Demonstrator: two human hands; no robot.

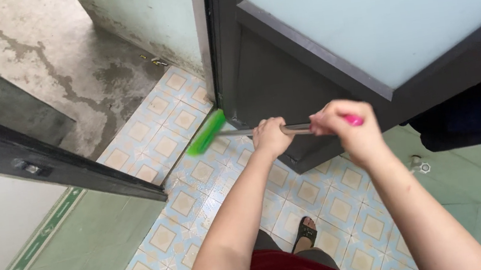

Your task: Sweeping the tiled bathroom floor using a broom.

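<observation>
Head view: sweeping stroke in hand; left hand (271,137) and right hand (345,126) clench the broom handle (296,128), green broom head (206,132) beyond the left grip on the tiled floor (163,147); next, judged, a draw back toward the grips

Green-headed broom (206,132), metal handle, pink grip, angled low over patterned tiles

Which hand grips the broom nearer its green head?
The left hand, midway along the broom handle; the right hand holds the pink end, farther from the green head.
</observation>
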